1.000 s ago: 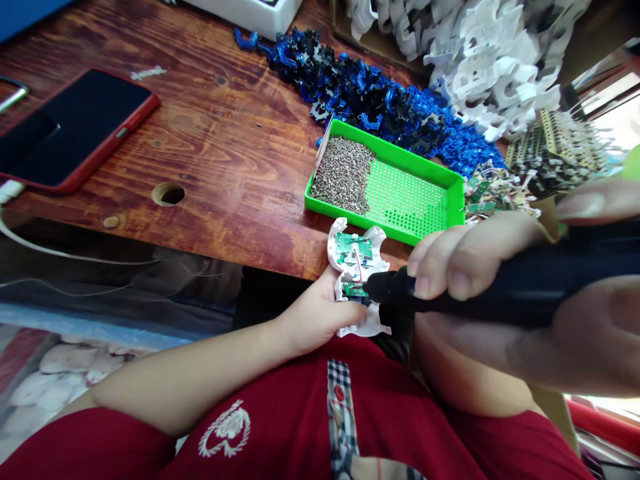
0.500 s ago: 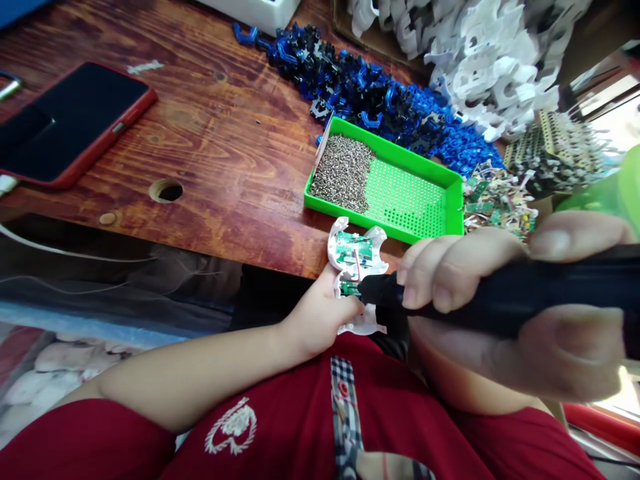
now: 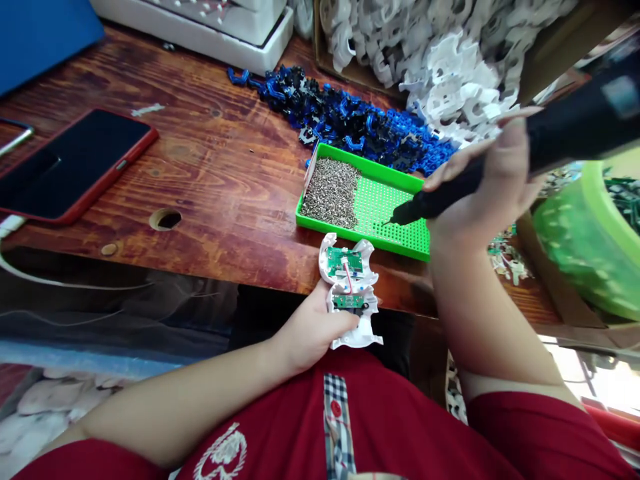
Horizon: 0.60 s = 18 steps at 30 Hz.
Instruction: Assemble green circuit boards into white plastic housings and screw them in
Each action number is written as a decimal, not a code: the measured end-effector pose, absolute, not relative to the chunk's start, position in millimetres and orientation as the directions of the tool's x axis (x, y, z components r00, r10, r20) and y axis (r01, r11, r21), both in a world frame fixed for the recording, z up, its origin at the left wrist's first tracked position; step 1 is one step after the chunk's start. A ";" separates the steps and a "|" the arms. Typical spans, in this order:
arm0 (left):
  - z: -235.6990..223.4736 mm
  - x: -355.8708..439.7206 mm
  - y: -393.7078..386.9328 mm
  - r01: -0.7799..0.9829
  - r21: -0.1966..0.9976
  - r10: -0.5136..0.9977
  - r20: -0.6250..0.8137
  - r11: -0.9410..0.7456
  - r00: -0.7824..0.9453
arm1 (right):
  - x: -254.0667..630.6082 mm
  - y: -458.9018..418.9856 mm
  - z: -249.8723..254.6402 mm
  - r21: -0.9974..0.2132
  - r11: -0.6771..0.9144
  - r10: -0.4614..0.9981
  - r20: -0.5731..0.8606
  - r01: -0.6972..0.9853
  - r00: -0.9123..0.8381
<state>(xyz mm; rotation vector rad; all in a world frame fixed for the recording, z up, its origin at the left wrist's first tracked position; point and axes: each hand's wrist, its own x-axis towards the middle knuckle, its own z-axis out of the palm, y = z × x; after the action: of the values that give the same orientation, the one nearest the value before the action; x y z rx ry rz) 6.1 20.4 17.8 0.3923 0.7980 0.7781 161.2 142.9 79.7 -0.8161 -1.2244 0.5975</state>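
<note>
My left hand (image 3: 317, 327) is closed around a white plastic housing (image 3: 367, 328), its thumb lying over the lower part. Green circuit boards (image 3: 345, 262) sit inside the housing, with a red and white wire running between them. My right hand (image 3: 480, 183) grips a black electric screwdriver (image 3: 450, 193). The tool's thin bit points down and left over the perforated part of a green tray (image 3: 363, 237). Small metal screws (image 3: 330, 193) lie heaped in the tray's left half. Whether the bit touches a screw, I cannot tell.
Blue and black plastic parts (image 3: 345, 120) are piled behind the tray, with white housings (image 3: 455, 87) beyond. A phone in a red case (image 3: 75, 163) lies at left, near a hole (image 3: 166, 219) in the wooden table. At right stands a green bowl (image 3: 585, 233).
My right hand has lifted the screwdriver off the housing and carried it up over the green tray. My left hand still holds the housing. The view has shifted slightly.
</note>
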 end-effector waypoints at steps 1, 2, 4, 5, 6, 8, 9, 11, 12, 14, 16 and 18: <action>17.8 5.9 20.5 -0.469 0.580 0.745 -0.489 0.666 0.453 | 157.5 150.4 76.1 -0.778 0.626 0.727 0.610 0.063 0.314; 17.8 5.6 20.5 -0.468 0.578 0.743 -0.488 0.668 0.457 | 154.3 155.8 73.0 -0.771 0.631 0.711 0.621 0.092 0.328; 17.4 4.8 20.4 -0.464 0.580 0.742 -0.483 0.669 0.465 | 150.4 160.9 68.6 -0.790 0.602 0.739 0.607 0.120 0.291; 17.0 4.4 20.3 -0.462 0.582 0.741 -0.481 0.670 0.469 | 149.8 161.6 67.2 -0.787 0.604 0.736 0.611 0.126 0.291; 16.7 4.0 20.3 -0.461 0.582 0.741 -0.479 0.670 0.471 | 149.7 161.6 66.4 -0.781 0.611 0.728 0.618 0.127 0.299; 15.9 3.6 20.4 -0.457 0.584 0.739 -0.479 0.671 0.474 | 150.4 161.0 65.7 -0.776 0.619 0.719 0.621 0.119 0.310; 15.6 3.5 20.5 -0.455 0.586 0.739 -0.477 0.671 0.475 | 150.8 160.8 65.6 -0.781 0.614 0.726 0.615 0.113 0.308; 15.2 3.6 21.0 -0.454 0.590 0.742 -0.473 0.668 0.476 | 151.3 160.7 65.7 -0.797 0.593 0.748 0.597 0.110 0.289; 15.1 3.6 21.2 -0.454 0.593 0.744 -0.469 0.665 0.476 | 151.6 160.7 65.8 -0.800 0.589 0.753 0.594 0.112 0.283; 15.1 3.4 21.7 -0.453 0.596 0.745 -0.465 0.663 0.478 | 152.2 160.4 65.5 -0.800 0.587 0.757 0.596 0.120 0.268; 15.1 3.1 22.2 -0.446 0.598 0.741 -0.466 0.666 0.482 | 153.0 159.7 64.6 -0.794 0.597 0.750 0.604 0.115 0.270; 14.8 2.9 22.6 -0.442 0.599 0.740 -0.467 0.667 0.484 | 153.2 158.9 63.0 -0.800 0.593 0.763 0.594 0.088 0.255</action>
<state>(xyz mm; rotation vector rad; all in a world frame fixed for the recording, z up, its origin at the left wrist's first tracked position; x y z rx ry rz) 2.9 22.6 14.8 0.4315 0.7722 0.7472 153.2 158.9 63.0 -0.8480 -1.2499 0.5421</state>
